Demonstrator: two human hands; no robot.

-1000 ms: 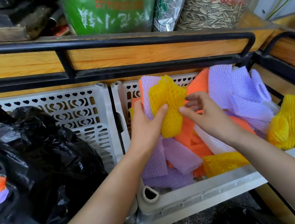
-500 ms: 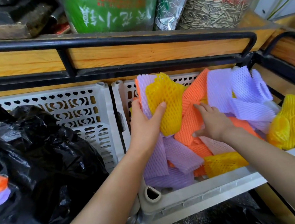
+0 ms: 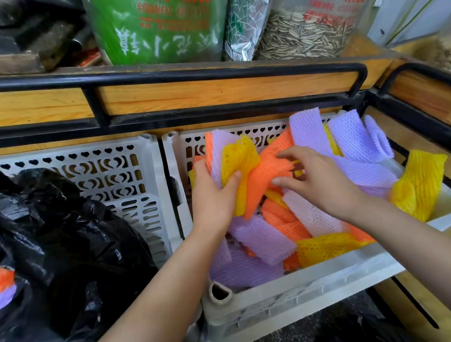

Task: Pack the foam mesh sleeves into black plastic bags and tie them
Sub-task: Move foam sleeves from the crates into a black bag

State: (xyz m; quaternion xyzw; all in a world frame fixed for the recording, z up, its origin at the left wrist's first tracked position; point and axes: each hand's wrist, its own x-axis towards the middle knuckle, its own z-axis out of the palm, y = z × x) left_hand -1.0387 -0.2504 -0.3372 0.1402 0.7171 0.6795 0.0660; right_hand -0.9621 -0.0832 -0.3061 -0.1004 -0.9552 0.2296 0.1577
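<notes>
Head view, left hand (image 3: 210, 197) clutching sleeves (image 3: 234, 155), right hand (image 3: 315, 180) pinching orange sleeve (image 3: 266, 173)

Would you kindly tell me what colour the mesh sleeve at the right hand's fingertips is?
The sleeve is orange, clearest in the head view.

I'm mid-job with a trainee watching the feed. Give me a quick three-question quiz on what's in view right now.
1. True or false: the black bag sits in the left crate.
2. The sleeve that the right hand pinches is: A orange, B green, C blue.
3. Which hand grips the raised bundle of sleeves?

Key: 1 true. 2 A. 3 the left hand.
</notes>
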